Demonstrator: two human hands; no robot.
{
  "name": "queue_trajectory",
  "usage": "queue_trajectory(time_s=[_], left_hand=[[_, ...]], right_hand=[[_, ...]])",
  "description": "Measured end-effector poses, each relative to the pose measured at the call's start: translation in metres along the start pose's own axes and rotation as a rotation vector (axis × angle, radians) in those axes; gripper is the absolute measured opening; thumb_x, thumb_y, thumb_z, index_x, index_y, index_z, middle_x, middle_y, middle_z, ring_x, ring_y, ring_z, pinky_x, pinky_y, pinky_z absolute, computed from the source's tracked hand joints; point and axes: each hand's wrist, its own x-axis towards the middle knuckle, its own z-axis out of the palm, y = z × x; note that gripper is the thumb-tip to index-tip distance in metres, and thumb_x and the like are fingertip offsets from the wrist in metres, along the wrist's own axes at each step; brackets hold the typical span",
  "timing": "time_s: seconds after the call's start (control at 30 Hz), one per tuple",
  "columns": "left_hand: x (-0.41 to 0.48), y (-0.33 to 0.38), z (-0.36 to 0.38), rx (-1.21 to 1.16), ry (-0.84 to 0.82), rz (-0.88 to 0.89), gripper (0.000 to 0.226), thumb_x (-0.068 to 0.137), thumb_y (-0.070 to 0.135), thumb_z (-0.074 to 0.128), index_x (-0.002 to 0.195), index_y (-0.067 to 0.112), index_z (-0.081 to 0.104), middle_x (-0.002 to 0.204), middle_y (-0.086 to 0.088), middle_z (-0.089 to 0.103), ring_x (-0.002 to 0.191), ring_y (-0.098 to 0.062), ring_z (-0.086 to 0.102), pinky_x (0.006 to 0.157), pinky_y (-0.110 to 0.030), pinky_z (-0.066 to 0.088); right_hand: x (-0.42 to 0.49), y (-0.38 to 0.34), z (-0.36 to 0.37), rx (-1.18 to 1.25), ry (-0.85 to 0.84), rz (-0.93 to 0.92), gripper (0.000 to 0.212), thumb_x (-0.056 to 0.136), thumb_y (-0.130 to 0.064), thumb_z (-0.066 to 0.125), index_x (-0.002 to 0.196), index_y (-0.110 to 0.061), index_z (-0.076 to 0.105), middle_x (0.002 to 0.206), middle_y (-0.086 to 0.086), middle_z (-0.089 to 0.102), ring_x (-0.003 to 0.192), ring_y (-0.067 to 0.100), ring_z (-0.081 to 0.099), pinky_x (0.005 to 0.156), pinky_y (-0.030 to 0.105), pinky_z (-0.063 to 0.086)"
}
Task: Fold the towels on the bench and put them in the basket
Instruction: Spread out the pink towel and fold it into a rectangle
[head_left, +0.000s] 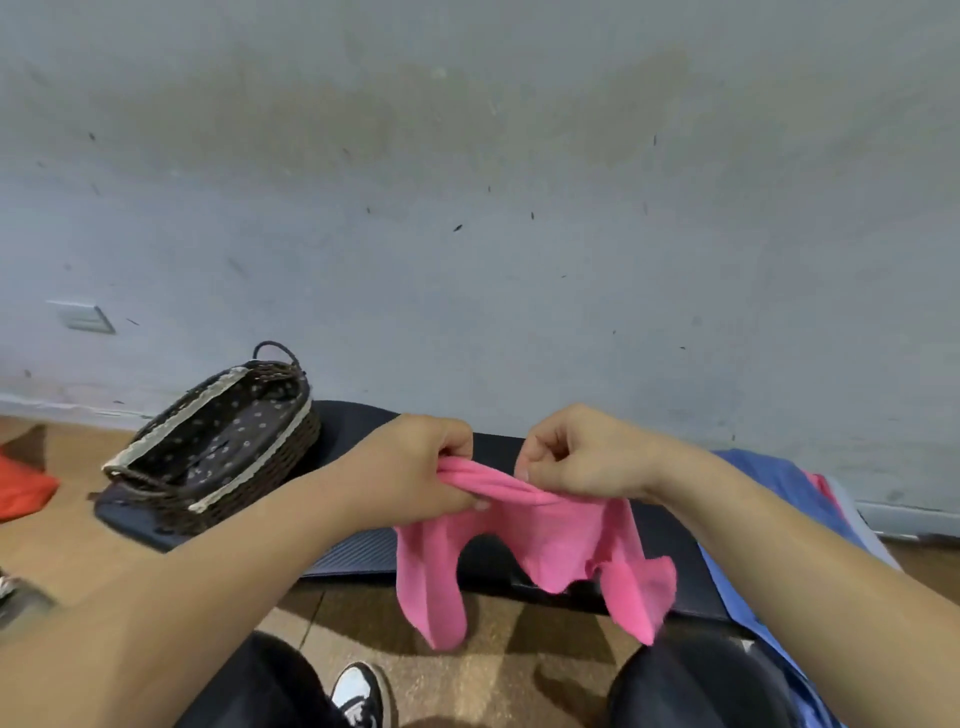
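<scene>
A pink towel (550, 545) hangs bunched in the air over the front edge of the dark bench (353, 556). My left hand (415, 467) grips its upper edge on the left, and my right hand (587, 457) pinches the same edge close by on the right. Two loose ends of the towel dangle below the hands. A dark wicker basket (291, 447) with a spotted lining stands on the left end of the bench. A blue towel (769, 483) lies on the bench's right end, with a strip of pink cloth (826, 488) showing beside it.
A grey wall rises right behind the bench. Wooden floor runs under and to the left of it, with a red object (21, 488) at the far left. My dark trouser legs and one black-and-white shoe (358, 696) are at the bottom.
</scene>
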Motion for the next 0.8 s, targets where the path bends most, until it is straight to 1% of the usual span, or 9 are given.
queue_trajectory(time_s=[0.1,0.23,0.4,0.5,0.57,0.63,0.67,0.73,0.8], left_hand=[[-0.012,-0.005,-0.006,-0.009,-0.008,-0.009,0.041,0.068,0.030,0.089,0.066,0.024,0.048,0.064,0.009,0.049,0.061,-0.007,0.042,0.055,-0.024,0.035],[-0.021,-0.009,-0.015,-0.098,-0.003,-0.050,0.028,0.069,0.021,0.087,0.071,0.022,0.058,0.074,0.001,0.063,0.066,-0.009,0.054,0.063,-0.036,0.049],[-0.019,0.002,-0.014,-0.397,-0.116,-0.059,0.030,0.070,0.012,0.088,0.071,0.018,0.059,0.072,0.002,0.061,0.071,-0.011,0.056,0.066,-0.034,0.046],[-0.014,0.003,-0.012,-0.566,-0.093,-0.052,0.034,0.070,0.012,0.093,0.074,0.011,0.059,0.069,0.001,0.057,0.068,-0.013,0.052,0.061,-0.028,0.043],[-0.010,-0.003,-0.014,-0.656,-0.008,-0.034,0.036,0.074,0.025,0.091,0.075,0.008,0.059,0.067,0.001,0.056,0.066,-0.012,0.048,0.059,-0.022,0.039],[-0.005,-0.015,-0.019,-0.704,0.094,-0.033,0.040,0.079,0.046,0.082,0.072,0.013,0.059,0.068,-0.003,0.056,0.066,-0.014,0.048,0.061,-0.023,0.038],[-0.002,-0.022,-0.022,-0.720,0.135,-0.042,0.040,0.082,0.047,0.080,0.072,0.015,0.058,0.067,-0.003,0.056,0.065,-0.014,0.048,0.060,-0.023,0.038],[0.001,-0.037,-0.030,-0.645,0.157,-0.042,0.033,0.082,0.033,0.084,0.079,0.014,0.057,0.065,-0.001,0.057,0.062,-0.014,0.049,0.057,-0.023,0.037],[-0.004,-0.048,-0.039,-0.490,0.070,-0.012,0.026,0.083,0.023,0.085,0.094,0.017,0.062,0.063,0.001,0.060,0.057,-0.012,0.049,0.054,-0.023,0.038]], right_hand=[[0.015,-0.005,0.005,-0.104,0.119,-0.089,0.014,0.096,-0.015,0.060,0.083,-0.016,0.065,0.070,-0.007,0.062,0.059,0.006,0.053,0.062,0.026,0.047],[0.015,-0.015,0.012,0.082,0.260,-0.158,0.013,0.101,-0.014,0.052,0.090,-0.015,0.057,0.064,-0.001,0.058,0.052,0.010,0.053,0.052,0.029,0.046],[-0.003,-0.028,0.018,0.181,0.399,-0.270,0.010,0.103,-0.015,0.051,0.095,-0.013,0.057,0.064,-0.006,0.051,0.050,0.001,0.042,0.051,0.016,0.036],[-0.006,-0.026,0.016,0.161,0.508,-0.302,0.009,0.103,-0.016,0.052,0.096,-0.013,0.057,0.067,-0.003,0.053,0.056,0.006,0.046,0.054,0.021,0.040],[-0.002,-0.020,0.013,0.081,0.555,-0.295,0.008,0.102,-0.017,0.053,0.095,-0.016,0.057,0.068,0.002,0.055,0.059,0.012,0.049,0.060,0.030,0.044],[0.001,-0.012,0.008,-0.056,0.555,-0.261,0.009,0.100,-0.020,0.055,0.092,-0.023,0.057,0.069,0.000,0.059,0.061,0.015,0.052,0.065,0.034,0.046],[0.002,-0.010,0.006,-0.122,0.531,-0.254,0.009,0.099,-0.021,0.056,0.091,-0.024,0.058,0.069,-0.002,0.060,0.063,0.015,0.054,0.065,0.035,0.047],[0.002,-0.009,0.005,-0.211,0.439,-0.248,0.009,0.097,-0.025,0.060,0.088,-0.024,0.060,0.071,-0.004,0.062,0.064,0.013,0.054,0.066,0.034,0.047],[0.000,-0.012,0.002,-0.284,0.336,-0.232,0.018,0.095,-0.031,0.067,0.081,-0.020,0.063,0.068,-0.007,0.060,0.061,0.008,0.049,0.062,0.026,0.043]])
